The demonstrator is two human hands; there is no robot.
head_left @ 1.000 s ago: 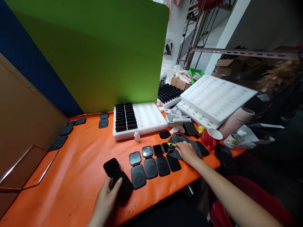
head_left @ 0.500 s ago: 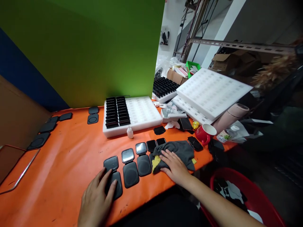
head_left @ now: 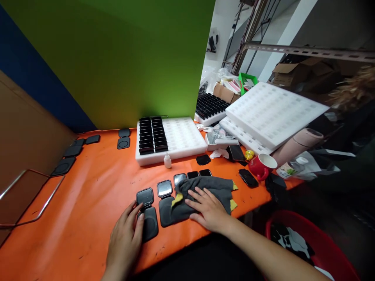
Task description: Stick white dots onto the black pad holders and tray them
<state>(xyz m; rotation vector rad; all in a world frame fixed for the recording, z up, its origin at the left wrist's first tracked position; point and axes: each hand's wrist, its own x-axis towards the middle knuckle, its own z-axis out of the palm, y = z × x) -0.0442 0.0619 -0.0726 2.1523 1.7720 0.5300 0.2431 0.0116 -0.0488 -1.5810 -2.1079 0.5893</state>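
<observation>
A row of open black compact cases lies near the front of the orange table (head_left: pixel 88 203). My left hand (head_left: pixel 125 240) rests flat on the leftmost open case (head_left: pixel 148 212), fingers spread over its lower half. My right hand (head_left: pixel 208 208) presses flat on a dark grey cloth (head_left: pixel 205 191) with yellow patches, spread over the cases to the right. One more open case (head_left: pixel 164 195) shows between the hands, partly under the cloth. Mirrored lids of further cases peek out behind the cloth.
A white foam tray (head_left: pixel 181 142) with two columns of black cases stands behind, a small white bottle (head_left: pixel 167 160) before it. More foam trays (head_left: pixel 272 113), a red mug (head_left: pixel 261 166), a phone (head_left: pixel 248 177) and clutter lie right. Closed cases (head_left: pixel 63 167) line the left edge. A red bin (head_left: pixel 307 249) sits below.
My right hand has slid the cloth leftward across the row of cases, covering more of them. My left hand set the leftmost case flat and now lies on it.
</observation>
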